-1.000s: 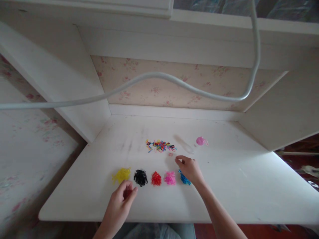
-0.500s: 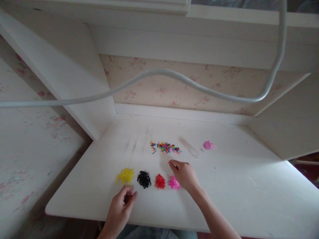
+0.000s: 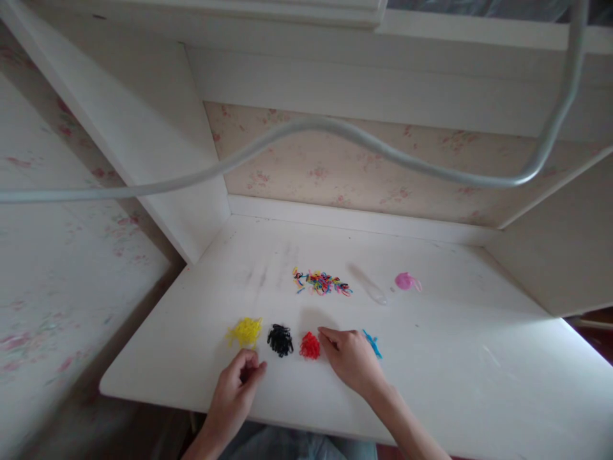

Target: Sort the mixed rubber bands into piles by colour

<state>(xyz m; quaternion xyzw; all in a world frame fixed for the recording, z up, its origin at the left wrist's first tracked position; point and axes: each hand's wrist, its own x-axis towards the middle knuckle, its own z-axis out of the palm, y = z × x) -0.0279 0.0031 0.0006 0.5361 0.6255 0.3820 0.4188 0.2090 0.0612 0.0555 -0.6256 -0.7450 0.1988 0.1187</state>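
Observation:
On the white desk point(image 3: 460, 358) small rubber bands lie sorted in a row: a yellow pile point(image 3: 245, 331), a black pile point(image 3: 280, 338), a red pile point(image 3: 310, 345) and a blue pile point(image 3: 372, 343). My right hand point(image 3: 349, 359) rests over the spot between red and blue, fingers pinched together beside the red pile, hiding the pink pile. My left hand point(image 3: 237, 385) lies near the front edge below the yellow and black piles, fingers curled loosely inward. A mixed heap of coloured bands point(image 3: 322, 282) sits farther back.
A clear plastic bag point(image 3: 368, 286) and a pink lid or blob point(image 3: 406, 281) lie right of the mixed heap. A grey cable point(image 3: 335, 131) hangs across the view. Shelf walls flank the desk on both sides; floral wallpaper is behind.
My right hand drew back from near the mixed heap toward me and left, now covering the pink pile. My left hand stayed by the front edge. The camera shifted left.

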